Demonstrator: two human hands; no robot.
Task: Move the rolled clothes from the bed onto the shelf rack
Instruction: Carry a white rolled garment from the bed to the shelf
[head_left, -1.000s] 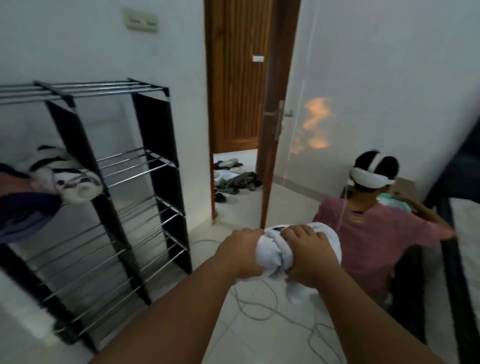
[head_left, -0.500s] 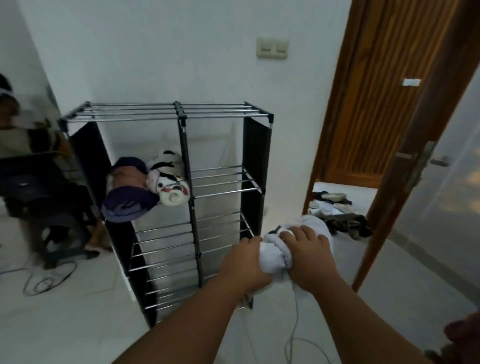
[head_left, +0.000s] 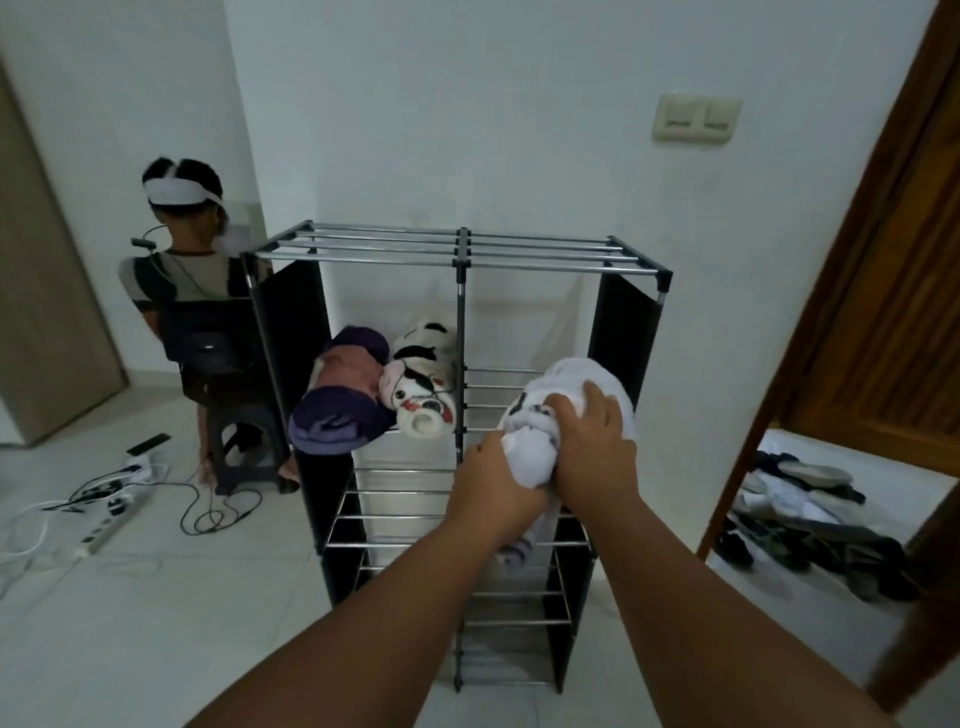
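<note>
Both my hands grip one white rolled garment (head_left: 576, 389) with dark print. My left hand (head_left: 493, 480) holds its near end and my right hand (head_left: 592, 447) lies over its top. The roll hangs at the right half of the metal shelf rack (head_left: 460, 257), about level with its upper wire shelf; I cannot tell whether it touches the bars. On the left half of that shelf lie a purple and pink roll (head_left: 337, 402) and a white roll with black and red print (head_left: 423, 384), side by side.
A person (head_left: 187, 291) with a white headset sits on a stool left of the rack, back to me. Cables and a power strip (head_left: 104, 519) lie on the tiled floor at left. A wooden door (head_left: 862, 291) stands open at right, with shoes (head_left: 810, 509) beyond it.
My view has swung left from the doorway to face the rack. Both hands have carried the white roll forward and up to the rack's right upper shelf.
</note>
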